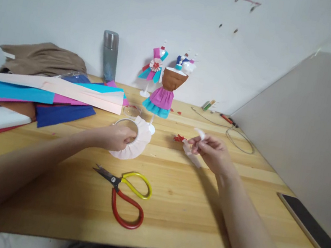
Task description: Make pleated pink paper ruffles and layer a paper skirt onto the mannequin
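My left hand (120, 137) is closed on a ring edged with a pleated pale pink paper ruffle (142, 140), its fingers curled inside the ring just above the table. In my right hand (213, 151) a small curved white strip (199, 133) is pinched between thumb and fingers. Below that hand lie a pale crumpled scrap (191, 155) and red paper pieces (179, 138). Scissors (115, 181) with one yellow and one red handle rest on the table in front of my left hand, blades slightly apart.
Folded coloured crepe paper (84, 94) is piled at left, near a brown cloth (47, 60) and a grey bottle (109, 56). Small dress stands (160, 101) wear paper outfits behind my hands. A cable (240, 148) and a phone-like dark slab (310, 226) lie at right.
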{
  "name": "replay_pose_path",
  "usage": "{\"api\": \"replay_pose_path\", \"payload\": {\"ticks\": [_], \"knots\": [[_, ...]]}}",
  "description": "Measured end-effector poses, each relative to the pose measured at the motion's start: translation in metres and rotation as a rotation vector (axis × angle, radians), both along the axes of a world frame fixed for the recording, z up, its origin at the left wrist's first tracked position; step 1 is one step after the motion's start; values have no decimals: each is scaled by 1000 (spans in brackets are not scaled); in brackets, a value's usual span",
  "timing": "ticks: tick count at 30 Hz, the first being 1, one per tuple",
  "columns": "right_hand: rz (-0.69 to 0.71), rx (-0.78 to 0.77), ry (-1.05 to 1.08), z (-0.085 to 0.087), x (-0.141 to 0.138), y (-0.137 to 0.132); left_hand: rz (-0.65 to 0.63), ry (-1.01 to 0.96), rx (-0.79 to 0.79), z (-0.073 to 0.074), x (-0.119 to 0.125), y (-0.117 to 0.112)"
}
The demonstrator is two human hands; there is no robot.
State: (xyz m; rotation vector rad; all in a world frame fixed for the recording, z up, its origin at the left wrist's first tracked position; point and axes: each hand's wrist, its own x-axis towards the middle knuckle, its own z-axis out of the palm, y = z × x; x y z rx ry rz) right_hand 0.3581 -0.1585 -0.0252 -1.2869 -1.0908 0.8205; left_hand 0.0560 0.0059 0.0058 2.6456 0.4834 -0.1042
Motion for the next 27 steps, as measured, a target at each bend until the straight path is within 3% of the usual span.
{"api": "replay_pose_path", "payload": {"ticks": [2,4,8,10,14,20,23,25,27], "knots": [[-35,41,-64,5,-2,1,-12,27,14,2,0,-3],[-79,-39,-271,8,-5,3,-16,37,22,4,0,-6],[-334,-418,-900,3,-8,8,-48,67,43,5,0,-9],[-332,-591,-1026,0,-8,8,-98,75,72,4,0,-11],[-222,-641,-980,4,0,0,-168,77,112,4,0,-13],[-82,-313,-379,14,10,-3,-185,68,110,3,1,-13],[-160,-251,-484,7,3,18,-190,47,72,1,0,-11],[-229,-309,-730,0,-5,38,-204,14,46,1,-1,-10],[-254,-361,-844,-7,-11,56,-227,-17,19,2,-1,-8]]}}
